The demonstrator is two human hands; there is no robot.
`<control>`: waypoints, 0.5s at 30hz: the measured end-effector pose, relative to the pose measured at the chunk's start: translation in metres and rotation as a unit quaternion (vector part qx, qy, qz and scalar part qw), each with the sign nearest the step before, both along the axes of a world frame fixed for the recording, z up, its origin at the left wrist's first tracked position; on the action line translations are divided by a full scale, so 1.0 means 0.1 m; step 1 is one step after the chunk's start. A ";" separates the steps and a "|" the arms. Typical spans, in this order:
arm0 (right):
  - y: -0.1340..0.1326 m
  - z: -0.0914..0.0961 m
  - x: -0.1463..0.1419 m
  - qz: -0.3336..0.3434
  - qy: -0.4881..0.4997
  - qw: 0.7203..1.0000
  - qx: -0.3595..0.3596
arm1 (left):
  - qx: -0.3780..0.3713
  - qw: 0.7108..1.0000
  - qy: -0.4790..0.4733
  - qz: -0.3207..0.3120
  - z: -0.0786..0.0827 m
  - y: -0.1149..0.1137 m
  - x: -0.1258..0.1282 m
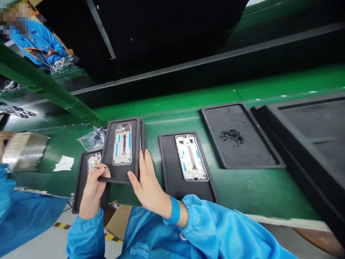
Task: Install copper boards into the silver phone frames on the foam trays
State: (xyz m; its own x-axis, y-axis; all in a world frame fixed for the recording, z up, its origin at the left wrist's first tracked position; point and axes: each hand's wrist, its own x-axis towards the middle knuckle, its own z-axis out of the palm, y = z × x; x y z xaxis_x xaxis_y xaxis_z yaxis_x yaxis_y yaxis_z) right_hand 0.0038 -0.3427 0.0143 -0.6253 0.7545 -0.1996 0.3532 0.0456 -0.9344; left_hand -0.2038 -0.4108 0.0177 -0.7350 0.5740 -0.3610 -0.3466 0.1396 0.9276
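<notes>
Near the lower left corner of a black tray, my left hand has its fingers pinched together. A small metallic-looking bit shows at its fingertips, too small to name. The tray lies on top of a stack, and in it is a silver phone frame with blue strips. My right hand rests against the stack's right side, fingers stretched out and thumb at the tray's front edge. Partly behind my left hand is a lower tray with another phone frame. To the right, a third phone frame lies in its own black tray.
A black tray with dark scraps is farther right, beside larger black trays. On the left are a clear plastic bag, white paper and a stack of clear trays. Co-workers sit at far left and upper left.
</notes>
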 end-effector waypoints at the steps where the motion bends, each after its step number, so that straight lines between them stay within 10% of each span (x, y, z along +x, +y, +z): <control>1: -0.01 -0.03 -0.01 0.002 0.002 1.000 0.002 | -0.006 1.000 0.005 -0.004 0.01 0.00 0.01; 15: -0.29 0.30 -0.05 0.061 0.096 0.987 0.109 | -0.020 0.987 0.143 0.075 0.51 -0.60 0.00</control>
State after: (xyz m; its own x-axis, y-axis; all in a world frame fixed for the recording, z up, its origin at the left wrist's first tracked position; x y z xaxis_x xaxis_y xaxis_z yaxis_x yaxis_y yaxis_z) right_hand -0.0013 -0.3713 0.0445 -0.7253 0.6825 0.0902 0.1504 0.2850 -0.9467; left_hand -0.2034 -0.4710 0.0690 -0.8859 0.4405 -0.1454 -0.0900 0.1442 0.9854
